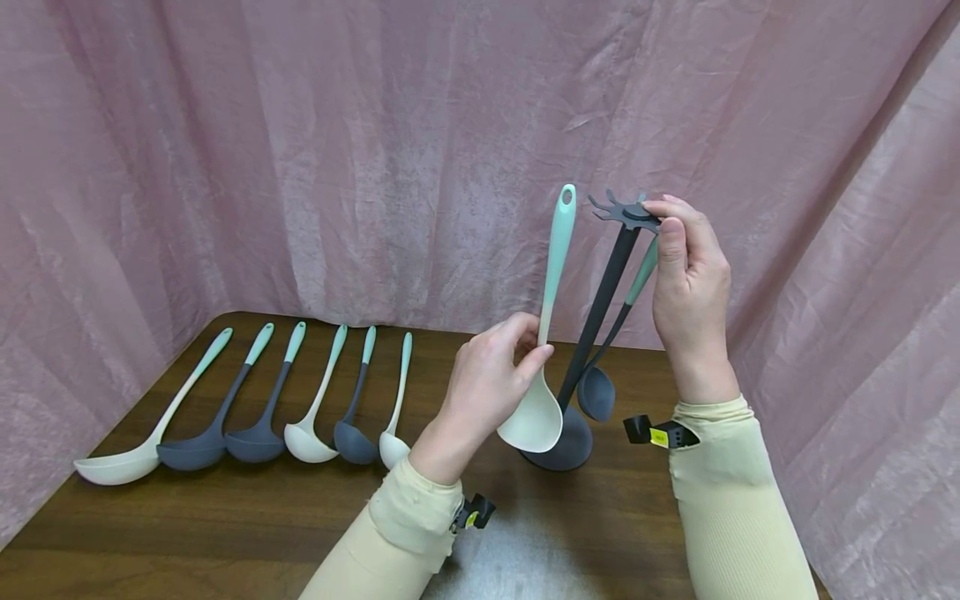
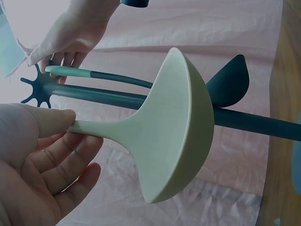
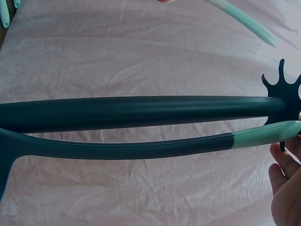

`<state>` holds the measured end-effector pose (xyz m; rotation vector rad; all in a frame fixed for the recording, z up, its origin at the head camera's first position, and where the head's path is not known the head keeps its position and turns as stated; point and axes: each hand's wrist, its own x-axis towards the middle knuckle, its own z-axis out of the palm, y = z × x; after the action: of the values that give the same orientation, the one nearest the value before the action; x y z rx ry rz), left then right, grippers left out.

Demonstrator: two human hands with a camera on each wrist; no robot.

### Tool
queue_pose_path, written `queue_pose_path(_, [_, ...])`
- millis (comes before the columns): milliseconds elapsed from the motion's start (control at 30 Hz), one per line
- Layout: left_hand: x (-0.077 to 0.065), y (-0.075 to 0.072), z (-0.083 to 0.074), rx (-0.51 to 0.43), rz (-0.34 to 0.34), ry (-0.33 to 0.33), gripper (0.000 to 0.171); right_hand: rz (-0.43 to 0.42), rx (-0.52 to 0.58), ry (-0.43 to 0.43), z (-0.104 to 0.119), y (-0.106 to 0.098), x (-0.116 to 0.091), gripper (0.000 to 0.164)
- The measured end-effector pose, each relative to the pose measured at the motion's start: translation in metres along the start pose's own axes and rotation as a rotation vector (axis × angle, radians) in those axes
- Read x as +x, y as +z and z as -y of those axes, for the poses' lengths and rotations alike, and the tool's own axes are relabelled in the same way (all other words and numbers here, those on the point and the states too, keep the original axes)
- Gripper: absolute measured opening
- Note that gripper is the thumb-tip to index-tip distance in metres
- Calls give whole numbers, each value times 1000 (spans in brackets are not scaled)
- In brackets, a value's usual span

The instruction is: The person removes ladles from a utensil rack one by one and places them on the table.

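Observation:
My left hand (image 1: 487, 371) pinches a white ladle (image 1: 557, 258) with a mint handle between thumb and fingers. The ladle is upright, bowl down, just left of a dark grey utensil stand (image 1: 606, 292). In the left wrist view its pale bowl (image 2: 167, 136) crosses in front of the pole. My right hand (image 1: 693, 292) grips the edge of the stand's hooked top (image 1: 626, 213). A dark ladle (image 1: 597, 393) with a mint handle hangs on that side. In the right wrist view its handle end (image 3: 268, 134) lies by my fingers, partly hiding their contact.
Several ladles, white and dark grey with mint handles, lie in a row on the wooden table (image 1: 247, 533), from a large white one (image 1: 120, 467) to a small white one (image 1: 393, 448). The stand's round base (image 1: 570, 446) rests on the table. Pink curtains (image 1: 420, 150) surround it.

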<state>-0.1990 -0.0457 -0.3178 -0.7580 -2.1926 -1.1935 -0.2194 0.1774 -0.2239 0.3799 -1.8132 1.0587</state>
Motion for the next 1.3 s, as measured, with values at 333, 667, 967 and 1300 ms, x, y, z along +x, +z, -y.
queue_pose_path(333, [-4,-6,5,25,-1,-22,17,4,6,-5,-1,2,-2,29])
queue_pose_path(667, [-6,-16,19,71,15,-47,16,-4,5,-10,-2,2,-1,31])
queue_pose_path(967, [-11,-24,33,138,56,-115,16,-6,3,-9,0,4,-2,29])
queue_pose_path(1300, [-14,-28,47,196,85,-154,15,0,15,-21,0,6,-2,29])
